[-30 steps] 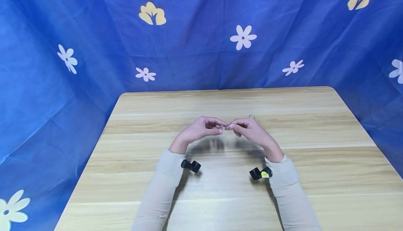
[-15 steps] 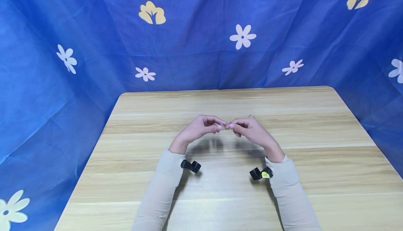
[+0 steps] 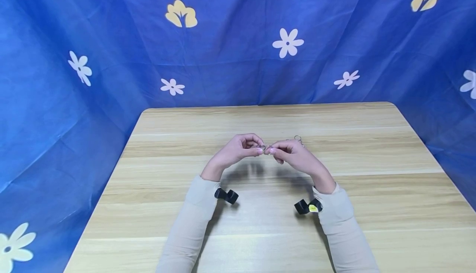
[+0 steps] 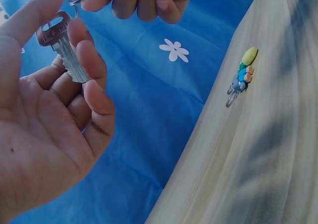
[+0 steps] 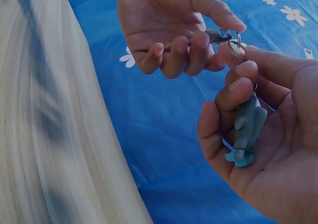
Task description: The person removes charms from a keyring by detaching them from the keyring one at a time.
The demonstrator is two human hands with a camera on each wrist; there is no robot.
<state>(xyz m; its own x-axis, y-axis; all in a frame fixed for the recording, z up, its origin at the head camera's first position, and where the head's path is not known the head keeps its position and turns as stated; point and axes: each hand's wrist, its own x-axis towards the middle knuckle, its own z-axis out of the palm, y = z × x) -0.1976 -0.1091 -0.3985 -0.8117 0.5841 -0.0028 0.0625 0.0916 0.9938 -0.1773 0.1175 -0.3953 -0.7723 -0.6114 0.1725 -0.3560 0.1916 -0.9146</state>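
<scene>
My left hand (image 4: 59, 114) pinches a silver key (image 4: 70, 57) by its head, with the other fingers curled along the blade. A small ring stands at the key's head. My right hand (image 5: 278, 95) pinches a metal key ring (image 5: 237, 49) between thumb and forefinger. From that ring a grey-blue figure charm (image 5: 249, 127) with bright blue feet hangs against the curled fingers. Key and key ring meet between the fingertips of both hands; whether they are linked I cannot tell. In the head view both hands are raised over the wooden table (image 3: 260, 219).
On the table lies another keychain (image 4: 241, 80) with yellow, green, blue and orange figure parts and metal rings. In the head view its ring (image 3: 298, 138) shows just behind my right hand. A blue flowered curtain (image 3: 223, 37) surrounds the table's back and sides.
Both hands have shifted slightly, the right one a little left and down, the left slightly up. The metal between the fingertips has turned. More of the keychain behind the right hand shows.
</scene>
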